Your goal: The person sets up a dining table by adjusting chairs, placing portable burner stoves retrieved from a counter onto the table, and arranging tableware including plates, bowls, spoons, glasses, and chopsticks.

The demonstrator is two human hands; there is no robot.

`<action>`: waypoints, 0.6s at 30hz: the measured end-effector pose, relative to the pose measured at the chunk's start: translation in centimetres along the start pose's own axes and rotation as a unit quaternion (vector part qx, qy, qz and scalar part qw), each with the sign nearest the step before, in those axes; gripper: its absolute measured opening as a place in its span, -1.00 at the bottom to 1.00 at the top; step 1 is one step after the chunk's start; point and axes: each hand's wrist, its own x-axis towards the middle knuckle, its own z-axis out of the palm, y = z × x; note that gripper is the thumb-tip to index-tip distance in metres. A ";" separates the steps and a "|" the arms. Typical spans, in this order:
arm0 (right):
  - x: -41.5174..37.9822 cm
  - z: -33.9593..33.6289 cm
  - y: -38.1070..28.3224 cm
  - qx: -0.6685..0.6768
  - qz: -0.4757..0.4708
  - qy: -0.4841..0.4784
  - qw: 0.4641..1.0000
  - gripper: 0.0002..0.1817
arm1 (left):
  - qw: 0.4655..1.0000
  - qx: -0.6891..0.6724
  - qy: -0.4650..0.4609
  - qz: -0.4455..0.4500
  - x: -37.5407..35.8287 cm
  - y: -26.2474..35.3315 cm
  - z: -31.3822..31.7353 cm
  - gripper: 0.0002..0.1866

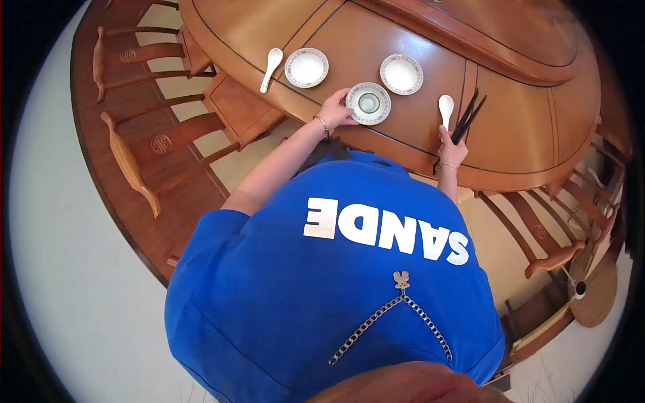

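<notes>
My left hand (338, 108) grips the left rim of a small patterned plate (380, 118) on the wooden table. A small clear glass (369, 103) stands in the middle of that plate. My right hand (454, 152) is closed at the table's near edge, fingertips at the handle of a white spoon (445, 105). Several black chopsticks (470, 115) fan out from the same hand, and their other ends show below it. Behind the small plate are two white bowls with patterned rims, a left bowl (307, 68) and a right bowl (402, 74).
Another white spoon (271, 70) lies left of the left bowl. A raised round turntable (497, 40) takes up the table's centre. Wooden chairs (161, 144) line the left side, and more chairs (539, 232) stand at the right. At the lower right is a fan (594, 293).
</notes>
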 end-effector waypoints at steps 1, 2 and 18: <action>-0.1 -0.1 0.3 -0.019 -0.008 0.010 1.000 -0.66 | 1.000 0.011 0.000 -0.009 -0.9 0.8 0.3 -0.36; -0.2 -0.2 0.5 -0.039 -0.016 0.021 0.999 -0.65 | 1.000 0.023 0.000 -0.018 -1.5 0.9 0.4 -0.37; -0.7 -0.1 -1.1 -0.346 -0.217 0.113 0.906 -0.59 | 0.954 -0.144 0.259 0.051 -0.4 0.3 -7.1 -0.52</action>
